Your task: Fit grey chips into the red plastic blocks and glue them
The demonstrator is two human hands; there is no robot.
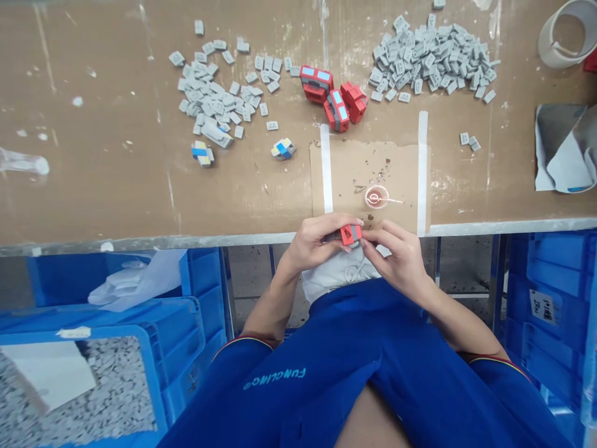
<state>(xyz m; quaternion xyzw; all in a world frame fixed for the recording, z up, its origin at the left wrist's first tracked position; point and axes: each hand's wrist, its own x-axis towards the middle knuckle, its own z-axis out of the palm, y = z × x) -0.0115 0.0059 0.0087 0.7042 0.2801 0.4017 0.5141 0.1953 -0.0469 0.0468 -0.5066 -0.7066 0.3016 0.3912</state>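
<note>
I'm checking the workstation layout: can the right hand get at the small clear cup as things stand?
Probably yes: the small clear cup sits just beyond the right hand with nothing visible between them, though that hand is at the red-and-grey block.

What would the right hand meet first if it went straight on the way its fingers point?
The red block held in the left hand. The right hand looks right at its edge, perhaps touching; depth is unclear from this view.

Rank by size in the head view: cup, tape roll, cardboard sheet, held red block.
1. Cardboard sheet
2. Tape roll
3. Cup and red block: too alike to rank; the left hand partly covers the block.
</note>
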